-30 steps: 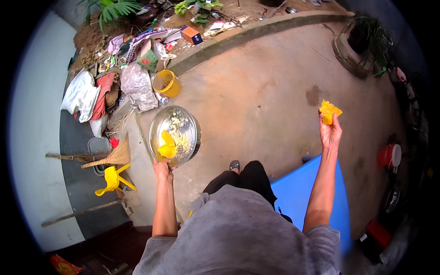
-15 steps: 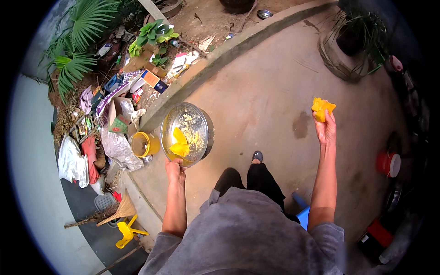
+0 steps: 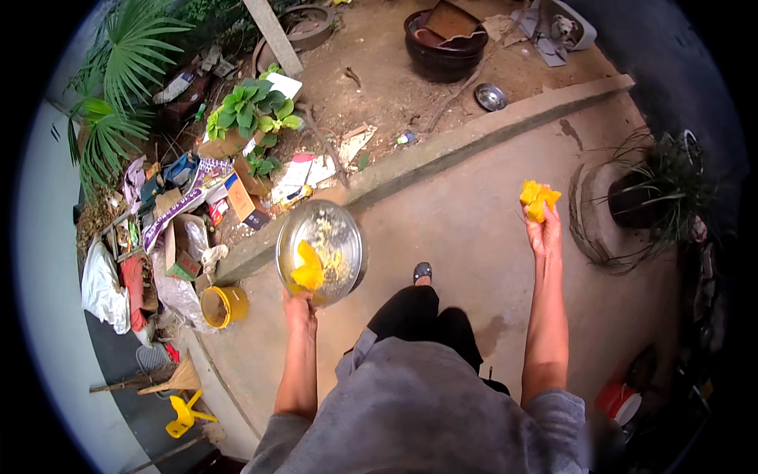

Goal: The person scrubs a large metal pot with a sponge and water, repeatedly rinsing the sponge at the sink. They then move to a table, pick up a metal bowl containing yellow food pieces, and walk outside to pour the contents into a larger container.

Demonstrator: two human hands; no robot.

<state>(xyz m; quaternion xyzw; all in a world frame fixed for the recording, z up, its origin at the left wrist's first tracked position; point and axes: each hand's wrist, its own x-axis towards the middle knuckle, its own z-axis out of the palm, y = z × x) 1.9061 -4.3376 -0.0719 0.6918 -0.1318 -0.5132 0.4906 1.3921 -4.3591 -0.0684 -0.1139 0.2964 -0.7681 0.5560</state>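
My left hand (image 3: pixel 299 311) grips the near rim of a round metal basin (image 3: pixel 349 230), held out at the front left. Inside the basin lie an orange-yellow pumpkin piece (image 3: pixel 309 268) and, beside it, scattered pale seeds with yellow pulp (image 3: pixel 324 235). Out to the right, my right hand (image 3: pixel 544 235) is closed around orange pumpkin chunks (image 3: pixel 539 198), raised above the concrete. Whether it is one broken chunk or two is hard to tell. The fingers partly hide its lower part.
A low concrete curb (image 3: pixel 474 136) crosses ahead. Left of it sit heaped cartons and bags, a yellow bucket (image 3: pixel 224 306), a broom (image 3: pixel 175 377) and a yellow stool (image 3: pixel 185 415). A potted plant (image 3: pixel 632 201) stands at right, a red bucket (image 3: pixel 618 401) lower right.
The view has shifted as I step forward, bringing the dark pot and curb ahead further into sight. Both hands keep their holds; the right one sits slightly further left and lower in view.
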